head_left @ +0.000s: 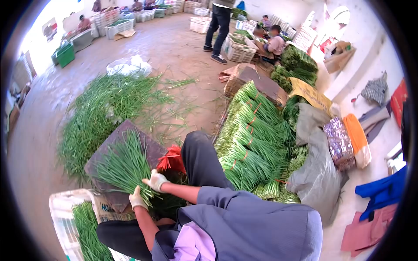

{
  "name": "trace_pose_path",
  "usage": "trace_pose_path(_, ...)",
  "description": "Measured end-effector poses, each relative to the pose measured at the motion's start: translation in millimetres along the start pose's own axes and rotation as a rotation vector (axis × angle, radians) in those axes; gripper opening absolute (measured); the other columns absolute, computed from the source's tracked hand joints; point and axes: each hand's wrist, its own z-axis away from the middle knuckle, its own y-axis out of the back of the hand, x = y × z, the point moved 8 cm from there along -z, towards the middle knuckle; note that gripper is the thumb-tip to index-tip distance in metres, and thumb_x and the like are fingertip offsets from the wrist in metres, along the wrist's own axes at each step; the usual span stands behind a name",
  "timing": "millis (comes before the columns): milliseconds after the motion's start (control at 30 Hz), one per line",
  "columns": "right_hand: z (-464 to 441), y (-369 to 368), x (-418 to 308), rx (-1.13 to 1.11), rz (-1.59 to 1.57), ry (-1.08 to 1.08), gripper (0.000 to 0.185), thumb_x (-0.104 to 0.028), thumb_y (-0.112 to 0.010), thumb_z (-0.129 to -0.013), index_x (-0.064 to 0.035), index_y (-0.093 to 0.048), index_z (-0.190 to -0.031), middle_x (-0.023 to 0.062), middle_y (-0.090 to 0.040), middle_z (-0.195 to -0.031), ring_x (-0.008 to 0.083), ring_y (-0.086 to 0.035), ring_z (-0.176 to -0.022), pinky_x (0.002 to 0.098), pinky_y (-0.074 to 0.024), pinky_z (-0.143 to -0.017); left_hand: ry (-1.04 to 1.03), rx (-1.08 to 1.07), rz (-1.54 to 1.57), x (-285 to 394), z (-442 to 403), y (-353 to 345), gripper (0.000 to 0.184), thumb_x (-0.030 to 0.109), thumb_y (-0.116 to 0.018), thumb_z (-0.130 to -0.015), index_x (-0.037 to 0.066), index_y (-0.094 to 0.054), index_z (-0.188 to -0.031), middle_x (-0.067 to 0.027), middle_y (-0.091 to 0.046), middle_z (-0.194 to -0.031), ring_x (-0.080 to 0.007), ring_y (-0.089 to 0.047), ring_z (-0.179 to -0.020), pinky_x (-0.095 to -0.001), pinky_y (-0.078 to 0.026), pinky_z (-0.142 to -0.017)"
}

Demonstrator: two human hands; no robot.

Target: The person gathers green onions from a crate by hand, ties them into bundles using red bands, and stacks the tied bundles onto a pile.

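Note:
A loose bunch of long green chive-like stalks (pixel 124 163) lies fanned out over a dark, worn board (pixel 98 161). My left hand (pixel 138 199), in a pale glove, is closed around the lower ends of the bunch. Just above it, my right hand (pixel 156 180), gloved as well, grips the same ends from the other side. The fingertips are partly hidden by the stalks. Beside my right hand and knee hangs a clump of red ties (pixel 172 158).
A large heap of loose stalks (pixel 104 102) covers the floor beyond the board. Red-tied bundles (pixel 250 139) are stacked to my right. A white crate (pixel 65 202) with stalks stands at lower left. A person (pixel 219 26) stands further back, with others seated among crates.

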Motion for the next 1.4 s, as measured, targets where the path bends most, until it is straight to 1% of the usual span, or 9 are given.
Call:
trace_pose_path(233, 7, -29, -27, -0.042, 0.100, 0.259, 0.042, -0.022, -0.059, -0.091, 0.0034, -0.044, -0.121, 0.0270, -0.067, -0.082, 0.0424, -0.069, -0.081, 0.0506, -0.0537, -0.069, -0.080, -0.125, 0.111, 7, 14, -23, 0.049, 0.030, -0.063, -0.096, -0.001, -0.053, -0.132, -0.0122, -0.064, -0.119, -0.0246, -0.065, -0.099, -0.0380, -0.054, -0.086)
trace_pose_path(567, 69, 4, -89, -0.177, 0.368, 0.642, 0.039, -0.024, -0.066, -0.076, 0.0020, -0.065, -0.105, 0.0211, -0.069, -0.101, 0.0372, -0.068, -0.093, 0.0455, -0.0542, -0.081, 0.305, -0.373, 0.303, -2, 44, -47, 0.064, 0.058, -0.054, -0.094, 0.006, -0.055, -0.131, -0.0122, -0.061, -0.128, -0.0295, -0.058, -0.117, -0.0467, -0.049, -0.098)
trace_pose_path(700, 79, 55, -110, -0.288, 0.000, 0.844, 0.028, -0.031, -0.062, -0.080, -0.0061, -0.074, -0.084, 0.0201, -0.069, -0.083, 0.0367, -0.068, -0.077, 0.0462, -0.0546, -0.069, 0.332, -0.503, 0.353, -1, 50, -50, 0.050, 0.047, -0.053, -0.097, 0.002, -0.064, -0.117, -0.0118, -0.071, -0.103, -0.0265, -0.070, -0.086, -0.0399, -0.060, -0.073)
trace_pose_path(767, 52, 58, -82, -0.374, -0.159, 0.378, 0.036, -0.038, -0.068, -0.088, -0.0032, -0.073, -0.092, 0.0123, -0.071, -0.080, 0.0204, -0.068, -0.072, 0.0353, -0.0531, -0.069, 0.272, -0.305, 0.422, 16, 67, -62, 0.031, 0.028, -0.061, -0.094, 0.001, -0.067, -0.106, -0.0114, -0.072, -0.091, -0.0255, -0.070, -0.074, -0.0380, -0.060, -0.062)
trace_pose_path(933, -13, 17, -30, -0.332, -0.196, 0.298, 0.054, -0.040, -0.071, -0.085, 0.0098, -0.067, -0.104, 0.0146, -0.072, -0.090, 0.0182, -0.067, -0.078, 0.0318, -0.0522, -0.074, 0.235, -0.306, 0.356, 17, 71, -59, 0.027, 0.021, -0.067, -0.089, 0.000, -0.066, -0.105, -0.0125, -0.070, -0.086, -0.0253, -0.069, -0.069, -0.0389, -0.059, -0.058)
trace_pose_path(1133, 15, 24, -55, -0.123, -0.298, 0.282, 0.089, -0.044, -0.085, -0.063, 0.0011, -0.051, -0.132, 0.0261, -0.056, -0.124, 0.0374, -0.055, -0.119, 0.0394, -0.0444, -0.102, -0.240, -0.422, -0.215, -7, 48, -79, 0.062, 0.013, -0.075, -0.080, 0.002, -0.047, -0.135, -0.0098, -0.065, -0.117, -0.0231, -0.065, -0.106, -0.0391, -0.052, -0.093)
trace_pose_path(1167, 13, 30, -55, -0.096, -0.378, 0.242, 0.082, -0.037, -0.086, -0.063, 0.0007, -0.054, -0.128, 0.0246, -0.060, -0.119, 0.0354, -0.058, -0.115, 0.0390, -0.0452, -0.101, -0.084, -0.358, 0.040, -21, 36, -78, 0.067, 0.015, -0.077, -0.078, 0.002, -0.046, -0.136, -0.0111, -0.065, -0.117, -0.0238, -0.065, -0.105, -0.0391, -0.052, -0.092)
trace_pose_path(1233, -4, 20, -56, -0.088, -0.516, 0.274, 0.067, -0.020, -0.079, -0.067, -0.0004, -0.054, -0.125, 0.0169, -0.065, -0.108, 0.0295, -0.063, -0.105, 0.0367, -0.0471, -0.095, -0.331, -0.144, -0.915, 8, 49, -75, 0.072, 0.013, -0.080, -0.076, 0.004, -0.043, -0.136, -0.0130, -0.058, -0.130, -0.0190, -0.059, -0.114, -0.0348, -0.047, -0.099)
trace_pose_path(1400, 14, 97, -147, -0.036, -0.693, 0.711, 0.057, -0.010, -0.072, -0.070, -0.0018, -0.051, -0.124, 0.0173, -0.065, -0.103, 0.0299, -0.065, -0.099, 0.0370, -0.0502, -0.085, -0.625, -0.077, -0.767, 84, 101, -117, 0.068, 0.020, -0.083, -0.071, -0.001, -0.049, -0.125, -0.0205, -0.065, -0.112, -0.0274, -0.066, -0.100, -0.0375, -0.051, -0.087)
